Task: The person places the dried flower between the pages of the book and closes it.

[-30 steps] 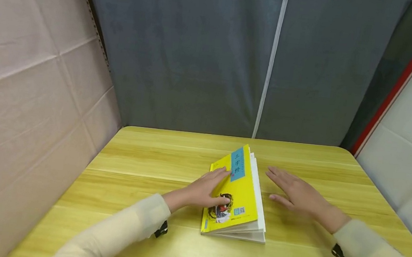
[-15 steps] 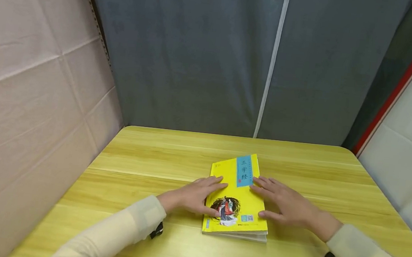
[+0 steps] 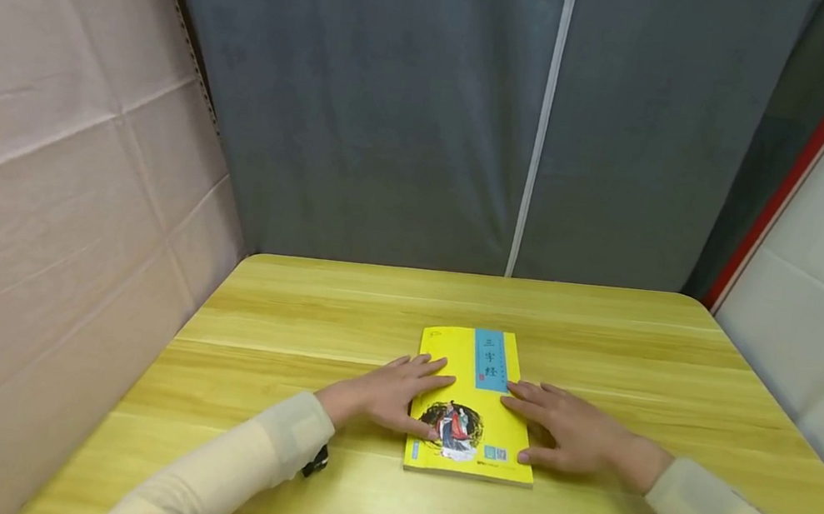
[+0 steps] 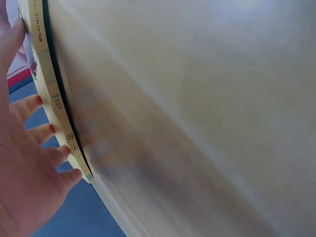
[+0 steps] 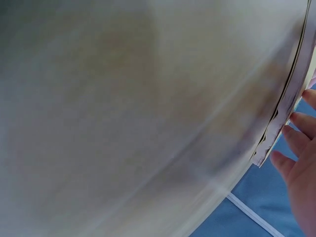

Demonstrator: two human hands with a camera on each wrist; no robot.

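Note:
A yellow paperback book (image 3: 469, 359) lies closed and flat on the wooden table, its front cover up with a blue title strip and a drawing of robed figures. My left hand (image 3: 393, 393) rests on the left part of the cover, fingers spread and straight. On the right edge of the cover lies my right hand (image 3: 571, 429), its fingers pointing inward. The left wrist view shows the spine (image 4: 58, 106) with the left fingertips at its edge. In the right wrist view, the page edges (image 5: 289, 96) are pressed together under the right fingertips.
The wooden table (image 3: 324, 306) extends around the book on all sides. A grey curtain (image 3: 396, 121) hangs behind its far edge. Pale fabric walls (image 3: 52, 169) stand at the left and right, with a red strip (image 3: 806, 164) along the right one.
The raised cover and pages have come down, and the book is now closed flat. My right hand has moved left onto the cover, then lower with it. The left hand has stayed on the book.

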